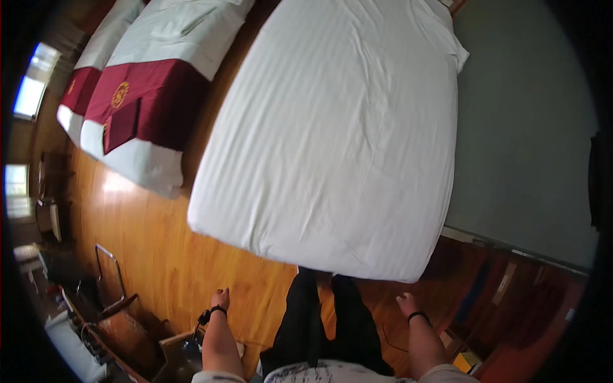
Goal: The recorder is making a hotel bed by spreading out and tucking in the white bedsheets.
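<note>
A bed mattress under a white striped sheet [330, 158] stretches out before me, its near end close to my legs. The sheet has creases running lengthwise and is smooth over the rounded near corners. My left hand [220, 298] hangs empty above the wooden floor, short of the mattress's near edge, its fingers loosely curled and a little apart. On the other side of my body, my right hand [406, 302] is also empty, just below the near right corner of the bed, fingers half bent. Neither hand touches the sheet.
Two more beds with white covers and maroon bed runners [163, 95] stand at left; a maroon folder [122, 127] lies on the nearer one. A metal-framed chair [112, 268] and a desk [100, 344] are at lower left. A grey-green wall panel [522, 134] borders the right side.
</note>
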Tool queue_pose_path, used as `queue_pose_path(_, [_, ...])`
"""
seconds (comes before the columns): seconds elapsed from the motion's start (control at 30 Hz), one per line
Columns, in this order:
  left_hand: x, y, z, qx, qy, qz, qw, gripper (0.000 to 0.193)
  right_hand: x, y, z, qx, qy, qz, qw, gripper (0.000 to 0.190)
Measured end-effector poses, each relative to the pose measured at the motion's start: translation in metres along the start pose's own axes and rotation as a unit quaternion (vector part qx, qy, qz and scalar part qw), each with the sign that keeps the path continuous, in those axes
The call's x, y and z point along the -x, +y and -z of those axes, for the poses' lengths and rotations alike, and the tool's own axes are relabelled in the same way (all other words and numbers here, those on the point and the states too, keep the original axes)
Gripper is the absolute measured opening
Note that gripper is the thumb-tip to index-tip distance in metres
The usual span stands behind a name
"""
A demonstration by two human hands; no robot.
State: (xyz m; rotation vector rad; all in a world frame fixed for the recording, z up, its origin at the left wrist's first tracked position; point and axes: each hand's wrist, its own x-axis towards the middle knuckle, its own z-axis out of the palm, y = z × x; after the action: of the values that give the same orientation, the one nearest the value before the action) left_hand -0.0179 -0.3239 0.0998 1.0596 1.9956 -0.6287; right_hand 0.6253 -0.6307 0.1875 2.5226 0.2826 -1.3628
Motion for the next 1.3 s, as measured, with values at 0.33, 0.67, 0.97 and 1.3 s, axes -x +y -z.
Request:
queue_pose_path(0.33, [0.087, -0.161, 0.001, 0.061, 0.002, -0.022, 0.998, 0.049, 0.096, -0.072, -0.008, -0.066, -0.081, 0.273, 0.956, 0.054])
queue_pose_path(0.67, [0.077, -0.19, 0.064, 0.153, -0.041, -0.078, 0.984, 0.054, 0.129, -0.034, -0.066, -0.029, -0.039, 0.257, 0.965, 0.049])
queue_pose_path(0.97, [-0.124, -0.07, 0.128, 0.295, 0.009, -0.145, 0.945, 0.035, 0.185, -0.079, -0.134, -0.055, -0.032, 0.159, 0.985, 0.042])
queue_pose_path(1.3, [-0.228, 0.067, 0.125, 0.625, -0.112, 0.144, 0.759, 0.048, 0.226, -0.248, -0.291, -0.133, -0.142, 0.094, 0.976, 0.043])
